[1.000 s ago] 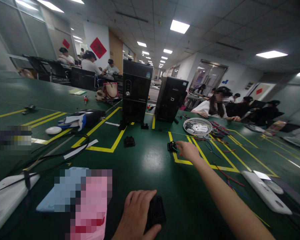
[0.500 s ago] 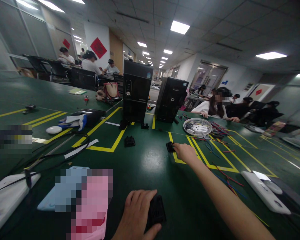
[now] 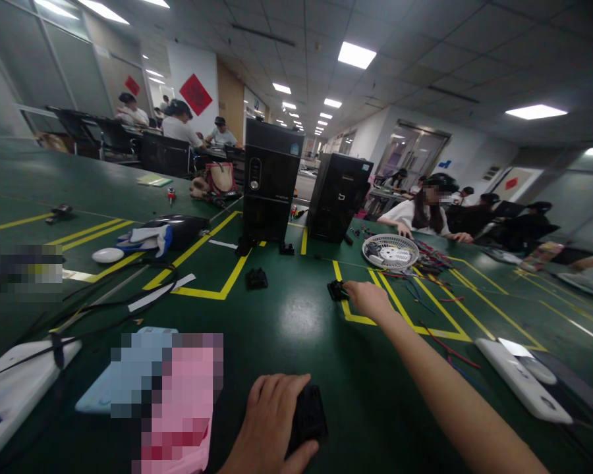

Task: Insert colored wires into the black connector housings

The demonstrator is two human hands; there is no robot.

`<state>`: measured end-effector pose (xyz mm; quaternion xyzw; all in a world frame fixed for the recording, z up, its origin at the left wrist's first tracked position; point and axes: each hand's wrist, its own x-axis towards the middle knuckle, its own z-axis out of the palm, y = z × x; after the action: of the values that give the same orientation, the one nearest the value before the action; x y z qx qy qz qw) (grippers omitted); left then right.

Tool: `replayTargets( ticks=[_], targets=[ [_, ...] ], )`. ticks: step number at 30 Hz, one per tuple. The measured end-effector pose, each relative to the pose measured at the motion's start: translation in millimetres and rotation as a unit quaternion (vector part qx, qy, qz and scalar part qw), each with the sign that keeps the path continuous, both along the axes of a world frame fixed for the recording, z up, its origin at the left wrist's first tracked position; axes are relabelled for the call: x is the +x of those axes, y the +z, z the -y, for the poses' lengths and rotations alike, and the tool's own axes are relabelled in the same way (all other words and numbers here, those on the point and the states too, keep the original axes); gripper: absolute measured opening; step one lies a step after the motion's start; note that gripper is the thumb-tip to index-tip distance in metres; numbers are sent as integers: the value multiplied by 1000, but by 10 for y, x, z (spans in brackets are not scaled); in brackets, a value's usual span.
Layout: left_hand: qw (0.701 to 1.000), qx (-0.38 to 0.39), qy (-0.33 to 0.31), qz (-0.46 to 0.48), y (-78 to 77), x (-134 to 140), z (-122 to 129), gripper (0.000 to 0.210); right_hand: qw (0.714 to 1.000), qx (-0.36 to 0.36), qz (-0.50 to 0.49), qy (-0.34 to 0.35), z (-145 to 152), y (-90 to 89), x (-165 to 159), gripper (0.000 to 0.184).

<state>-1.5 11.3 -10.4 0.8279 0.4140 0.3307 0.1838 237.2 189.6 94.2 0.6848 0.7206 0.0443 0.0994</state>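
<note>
At the bottom of the view, my left hand (image 3: 271,418) curls round the left side of a black rectangular plastic part (image 3: 312,413) on the green table. Its thumb lies at the near edge and its fingers along the far left side. Farther out, my right arm is stretched forward. The fingertips of my right hand (image 3: 368,299) pinch a small black plastic part (image 3: 335,289) at the tabletop, beside a yellow tape line. Another small black part (image 3: 256,278) lies untouched to the left of it.
Two black computer towers (image 3: 271,184) stand ahead. A white round basket (image 3: 390,253) sits right, with loose red and blue wires (image 3: 432,257) beside it. Phones (image 3: 128,372) and black cables (image 3: 103,303) lie left. A white device (image 3: 521,378) lies right. A person (image 3: 429,210) sits across the table.
</note>
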Motion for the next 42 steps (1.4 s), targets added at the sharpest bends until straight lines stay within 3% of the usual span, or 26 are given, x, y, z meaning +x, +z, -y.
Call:
replayTargets(
  ticks=[18, 42],
  targets=[
    [1000, 15, 5, -10, -70, 6, -22, 76, 997, -74, 13, 34, -221, 219, -34, 29],
    [1000, -17, 0, -14, -101, 9, -40, 79, 983, -158, -90, 8, -385, 60, 38, 31]
  ],
)
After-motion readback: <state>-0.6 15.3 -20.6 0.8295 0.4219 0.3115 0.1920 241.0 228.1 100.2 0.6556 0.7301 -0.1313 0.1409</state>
